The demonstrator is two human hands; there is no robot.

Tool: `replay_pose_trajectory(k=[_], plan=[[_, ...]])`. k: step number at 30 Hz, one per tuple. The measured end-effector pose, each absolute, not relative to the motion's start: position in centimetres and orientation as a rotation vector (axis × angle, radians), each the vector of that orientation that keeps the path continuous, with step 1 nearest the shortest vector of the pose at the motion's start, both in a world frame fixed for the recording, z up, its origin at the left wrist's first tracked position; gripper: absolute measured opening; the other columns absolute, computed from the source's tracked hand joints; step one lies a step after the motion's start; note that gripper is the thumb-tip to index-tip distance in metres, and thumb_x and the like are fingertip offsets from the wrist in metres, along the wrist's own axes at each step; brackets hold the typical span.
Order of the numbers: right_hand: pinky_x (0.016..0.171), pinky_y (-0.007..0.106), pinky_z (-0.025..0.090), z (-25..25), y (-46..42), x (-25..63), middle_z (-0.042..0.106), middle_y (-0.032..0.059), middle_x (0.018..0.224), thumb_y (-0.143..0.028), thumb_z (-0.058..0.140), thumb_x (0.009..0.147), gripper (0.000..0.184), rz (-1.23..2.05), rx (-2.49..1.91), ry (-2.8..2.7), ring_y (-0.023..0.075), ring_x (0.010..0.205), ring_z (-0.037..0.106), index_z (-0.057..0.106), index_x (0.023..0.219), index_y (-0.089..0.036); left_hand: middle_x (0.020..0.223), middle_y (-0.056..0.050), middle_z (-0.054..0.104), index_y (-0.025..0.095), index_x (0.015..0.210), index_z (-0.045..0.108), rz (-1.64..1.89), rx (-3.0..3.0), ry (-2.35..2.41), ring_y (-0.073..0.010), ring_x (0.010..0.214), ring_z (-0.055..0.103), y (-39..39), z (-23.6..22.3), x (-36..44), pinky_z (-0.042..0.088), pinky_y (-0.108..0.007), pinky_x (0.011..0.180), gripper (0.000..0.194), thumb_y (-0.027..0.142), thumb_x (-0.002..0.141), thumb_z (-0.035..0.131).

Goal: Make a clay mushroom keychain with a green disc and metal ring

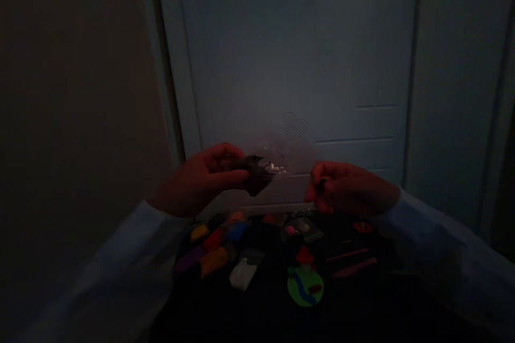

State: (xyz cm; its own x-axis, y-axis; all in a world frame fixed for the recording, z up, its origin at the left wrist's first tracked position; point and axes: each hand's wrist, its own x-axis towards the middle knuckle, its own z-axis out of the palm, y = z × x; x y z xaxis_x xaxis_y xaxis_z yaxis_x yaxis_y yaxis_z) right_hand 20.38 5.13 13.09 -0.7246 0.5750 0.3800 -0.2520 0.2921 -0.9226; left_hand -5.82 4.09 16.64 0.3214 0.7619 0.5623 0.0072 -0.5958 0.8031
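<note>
My left hand (201, 177) grips a clear plastic bag of dark modelling clay (258, 177) between thumb and fingers, raised above the table. The bag's see-through end sticks out to the right. To the right of it, my right hand (341, 187) is closed in a pinch on a small dark piece, probably of the same clay, mostly hidden by the fingers. Below the hands, a round green clay base (295, 292) carries a wavy blue strip (302, 288), a dark red piece (315, 289) and, at its back edge, a red-topped figure (304, 255).
Clay packets lie at the left: purple (189, 260), orange (214, 262), blue (236, 231), red (213, 239), yellow (199, 233) and white (243, 274). Another clear bag (309, 230) lies behind the base. Pink tools (354, 267) lie right. A pale panelled door (298, 64) stands behind the dark table.
</note>
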Motion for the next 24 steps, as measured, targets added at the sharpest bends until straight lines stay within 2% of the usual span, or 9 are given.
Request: replay_pose_trajectory(k=[6, 8, 11, 14, 18, 21, 24], plan=[[0.048, 0.020, 0.032, 13.4, 5.1, 20.6, 0.046, -0.0037, 0.060, -0.009, 0.053, 0.067, 0.009, 1.365, -0.453, -1.837, 0.0062, 0.051, 0.040, 0.053, 0.069, -0.018, 0.077, 0.003, 0.065, 0.019, 0.081, 0.056, 1.255, 1.992, 0.759, -0.0125, 0.071, 0.063, 3.5, 16.3, -4.9, 0.050, -0.020, 0.061, 0.023, 0.015, 0.063, 0.071], [0.050, 0.020, 0.032, 13.5, 4.8, 20.6, 0.048, -0.0032, 0.064, -0.011, 0.056, 0.072, 0.009, 1.236, -0.528, -1.834, 0.0069, 0.055, 0.042, 0.059, 0.075, -0.019, 0.077, 0.003, 0.065, 0.020, 0.080, 0.056, 1.255, 2.066, 0.800, -0.0131, 0.073, 0.063, 3.3, 16.3, -4.6, 0.050, -0.021, 0.064, 0.023, 0.016, 0.063, 0.071], [0.056, 0.022, 0.035, 13.9, 4.2, 20.3, 0.058, -0.0016, 0.076, -0.026, 0.060, 0.076, 0.009, 0.795, -0.650, -1.924, 0.0096, 0.066, 0.049, 0.064, 0.085, -0.024, 0.078, 0.004, 0.064, 0.019, 0.080, 0.056, 1.222, 2.165, 0.822, -0.0133, 0.074, 0.063, 3.1, 16.3, -4.2, 0.050, -0.023, 0.067, 0.022, 0.016, 0.064, 0.070], [0.061, 0.027, 0.037, 14.2, 3.8, 19.8, 0.066, 0.0010, 0.084, -0.035, 0.061, 0.075, 0.014, 0.477, -0.726, -2.068, 0.0148, 0.074, 0.055, 0.067, 0.081, -0.024, 0.077, 0.005, 0.064, 0.019, 0.081, 0.057, 1.188, 2.232, 0.803, -0.0115, 0.074, 0.063, 2.8, 16.2, -3.8, 0.050, -0.022, 0.070, 0.020, 0.015, 0.065, 0.069], [0.057, 0.029, 0.035, 13.9, 4.4, 19.6, 0.065, 0.0009, 0.071, -0.042, 0.058, 0.075, 0.021, 0.263, -0.883, -2.094, 0.0150, 0.064, 0.054, 0.067, 0.075, -0.023, 0.087, 0.002, 0.065, 0.019, 0.087, 0.056, 1.155, 2.288, 0.803, -0.0120, 0.078, 0.062, 3.8, 15.9, -3.9, 0.050, -0.023, 0.071, 0.019, 0.021, 0.070, 0.066], [0.056, 0.029, 0.034, 13.5, 6.3, 20.5, 0.063, 0.0017, 0.068, -0.043, 0.055, 0.076, 0.024, 0.091, -1.113, -1.999, 0.0151, 0.061, 0.052, 0.066, 0.072, -0.022, 0.103, -0.002, 0.062, 0.019, 0.100, 0.053, 1.085, 2.423, 1.235, -0.0139, 0.090, 0.060, 7.0, 15.1, -5.3, 0.049, -0.027, 0.078, 0.025, 0.034, 0.080, 0.053], [0.061, 0.031, 0.035, 13.3, 8.7, 22.3, 0.064, 0.0065, 0.075, -0.041, 0.054, 0.076, 0.025, 0.031, -1.275, -1.920, 0.0177, 0.067, 0.053, 0.065, 0.075, -0.018, 0.103, -0.007, 0.060, 0.014, 0.101, 0.056, 0.918, 2.411, 1.590, -0.0185, 0.097, 0.057, 11.3, 13.0, -7.9, 0.045, -0.036, 0.088, 0.026, 0.030, 0.081, 0.055]])
